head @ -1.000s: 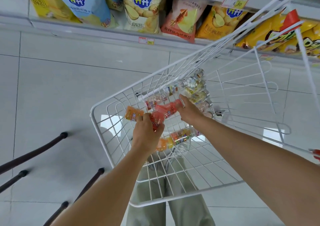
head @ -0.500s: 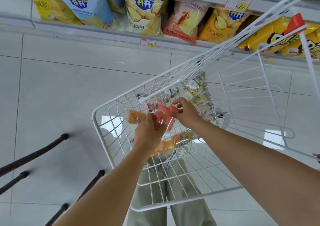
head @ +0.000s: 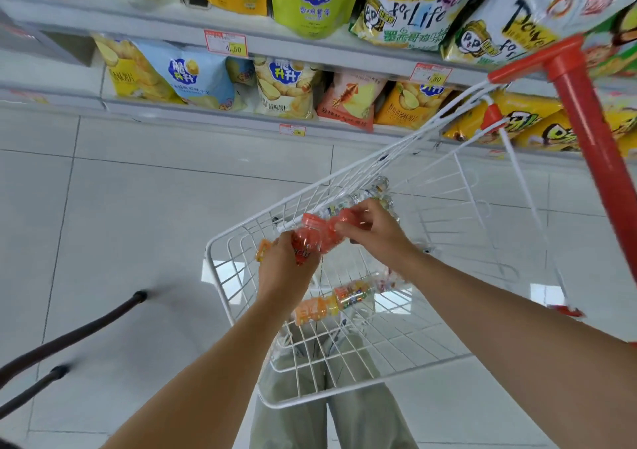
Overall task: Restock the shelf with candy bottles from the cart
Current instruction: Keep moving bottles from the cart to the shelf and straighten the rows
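Head view. Over the last second both hands have come up from the floor of the cart [head: 396, 336] toward its far rim. The view has tilted upward, bringing a second tier of the shelf [head: 224, 117] into sight.

The left grip [head: 286, 269] is clamped on the red candy bottles [head: 317, 236], with an orange bottle [head: 263, 250] showing behind its fingers. The right grip [head: 375, 231] is curled round their other end; blur prevents a count.

Judgement: pickup is complete and the carry to the shelf is due.

Remaining stock: mixed bottles [head: 320, 307] lie on the cart floor and a clear row [head: 368, 193] lies against the far wall.

Surroundings: crisp bags [head: 286, 86] fill the shelf. The floor [head: 138, 224] is pale tile, and dark bars [head: 86, 324] cross it at left.
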